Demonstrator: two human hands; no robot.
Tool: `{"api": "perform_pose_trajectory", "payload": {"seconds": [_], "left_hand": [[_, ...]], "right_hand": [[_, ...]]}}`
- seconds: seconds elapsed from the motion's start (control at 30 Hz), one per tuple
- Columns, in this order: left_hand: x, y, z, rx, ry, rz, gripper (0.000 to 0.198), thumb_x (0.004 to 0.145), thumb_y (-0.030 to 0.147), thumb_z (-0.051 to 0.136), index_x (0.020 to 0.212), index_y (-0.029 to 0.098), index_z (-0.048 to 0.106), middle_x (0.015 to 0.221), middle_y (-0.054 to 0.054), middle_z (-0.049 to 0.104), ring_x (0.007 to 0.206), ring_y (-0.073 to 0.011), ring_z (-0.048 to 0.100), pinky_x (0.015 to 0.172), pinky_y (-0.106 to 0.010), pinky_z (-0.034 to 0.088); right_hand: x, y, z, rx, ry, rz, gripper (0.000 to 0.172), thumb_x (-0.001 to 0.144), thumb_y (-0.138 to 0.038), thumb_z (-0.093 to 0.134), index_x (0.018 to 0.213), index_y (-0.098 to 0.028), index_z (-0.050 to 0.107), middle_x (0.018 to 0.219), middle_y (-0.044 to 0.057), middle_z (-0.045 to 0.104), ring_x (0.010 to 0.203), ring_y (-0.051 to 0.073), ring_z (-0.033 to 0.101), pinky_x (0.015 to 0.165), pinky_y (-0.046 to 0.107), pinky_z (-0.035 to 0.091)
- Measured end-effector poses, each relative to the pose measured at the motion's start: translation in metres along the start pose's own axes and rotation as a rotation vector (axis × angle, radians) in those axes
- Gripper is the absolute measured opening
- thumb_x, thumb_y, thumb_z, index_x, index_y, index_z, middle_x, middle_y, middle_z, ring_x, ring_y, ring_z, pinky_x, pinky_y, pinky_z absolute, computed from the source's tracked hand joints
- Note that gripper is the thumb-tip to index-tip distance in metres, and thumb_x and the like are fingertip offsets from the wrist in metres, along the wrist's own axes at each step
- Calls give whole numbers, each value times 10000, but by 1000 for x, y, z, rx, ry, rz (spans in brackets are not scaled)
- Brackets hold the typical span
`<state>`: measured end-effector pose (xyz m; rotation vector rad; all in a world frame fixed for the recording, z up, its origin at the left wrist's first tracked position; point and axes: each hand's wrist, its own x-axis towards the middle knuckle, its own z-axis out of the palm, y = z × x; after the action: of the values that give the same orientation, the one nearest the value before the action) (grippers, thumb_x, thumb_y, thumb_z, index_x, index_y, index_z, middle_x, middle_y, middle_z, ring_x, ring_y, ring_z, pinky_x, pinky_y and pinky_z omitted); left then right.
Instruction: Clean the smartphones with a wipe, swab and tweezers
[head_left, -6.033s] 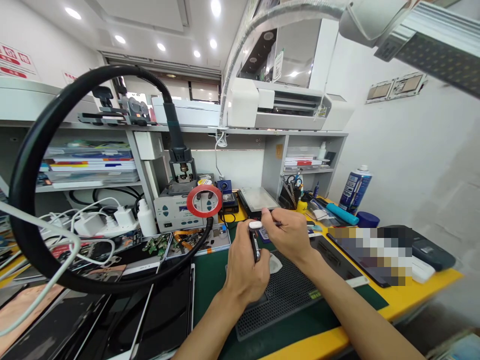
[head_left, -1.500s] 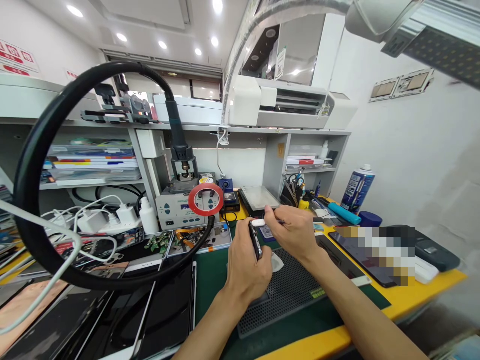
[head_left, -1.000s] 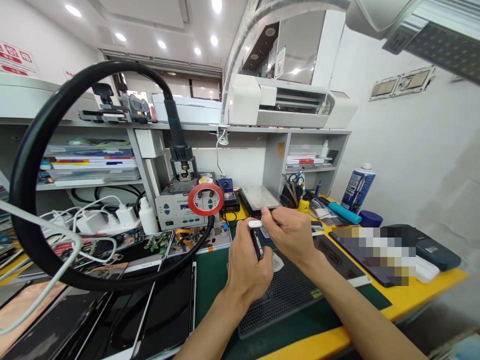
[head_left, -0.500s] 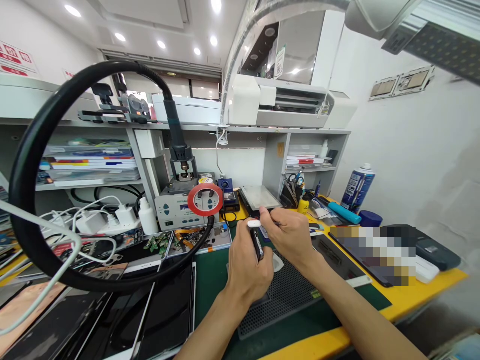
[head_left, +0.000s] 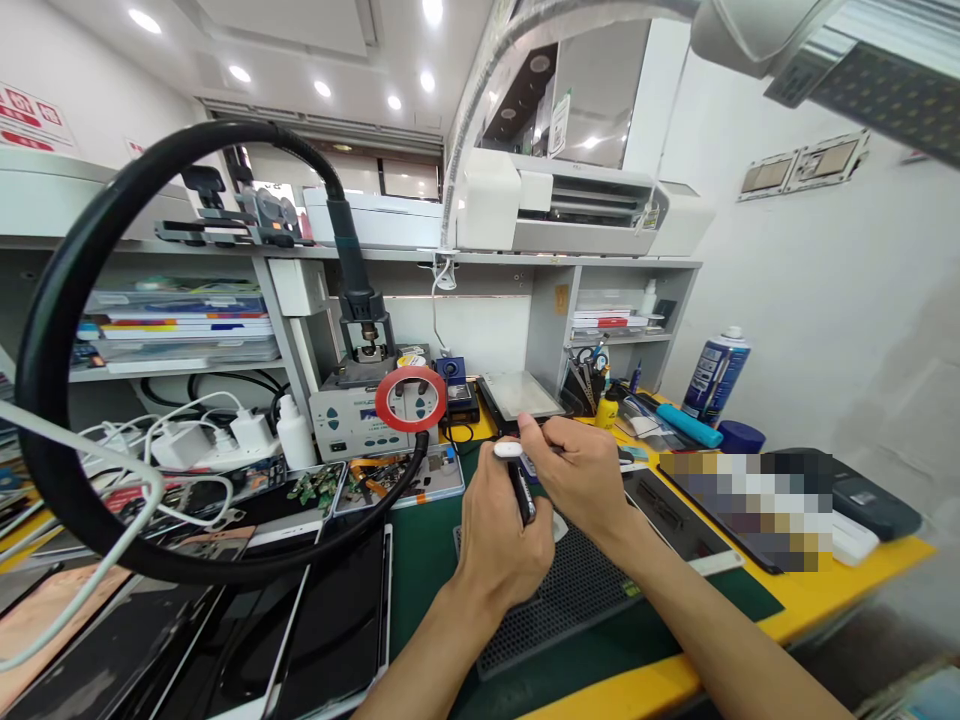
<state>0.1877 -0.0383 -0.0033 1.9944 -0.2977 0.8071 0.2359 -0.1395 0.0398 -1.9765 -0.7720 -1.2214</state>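
Above the middle of the work mat, my left hand (head_left: 501,525) is closed around a small object with a rounded white end (head_left: 508,450) and a narrow black part (head_left: 521,492). Its exact kind is not clear. Close against it on the right, my right hand (head_left: 577,465) is closed with the thumb bent towards the white end. Whatever lies in its fingers is hidden. Beneath both hands lies a dark perforated pad (head_left: 566,610) on the green mat (head_left: 420,560). A small white piece on the pad shows partly behind my left hand.
A thick black hose (head_left: 45,330) loops across the left, over dark phone or tablet screens (head_left: 337,600). Behind stands a grey control unit (head_left: 330,425) with a red ring (head_left: 411,428). At right are a blue spray can (head_left: 716,375), a turquoise tube (head_left: 688,425) and a dark panel (head_left: 667,515).
My left hand has shifted slightly right and tilted a little, with the black part of the object moving along. My right hand stays nearly in place.
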Motion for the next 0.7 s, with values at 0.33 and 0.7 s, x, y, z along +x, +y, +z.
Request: {"api": "perform_pose_trajectory", "payload": {"seconds": [0.33,0.7], "left_hand": [[1,2,-2,-22,2,-10,382,750,60,465,1111,184,439,996,-63,519,914,-220,511,800,-337,400],[1,3,-3,-60,-14,-22,434,749,51,470,1160,186,428,1042,-60,520,954,-217,521,831,-340,405]], "right_hand": [[0,6,-1,-45,12,-67,483,894,-229,550,505,-187,267,470,-61,253,452,74,231,491,274,202],[4,12,-6,-43,1,-96,462,841,-184,577,511,-181,253,475,-60,252,450,66,250,496,268,199]]}}
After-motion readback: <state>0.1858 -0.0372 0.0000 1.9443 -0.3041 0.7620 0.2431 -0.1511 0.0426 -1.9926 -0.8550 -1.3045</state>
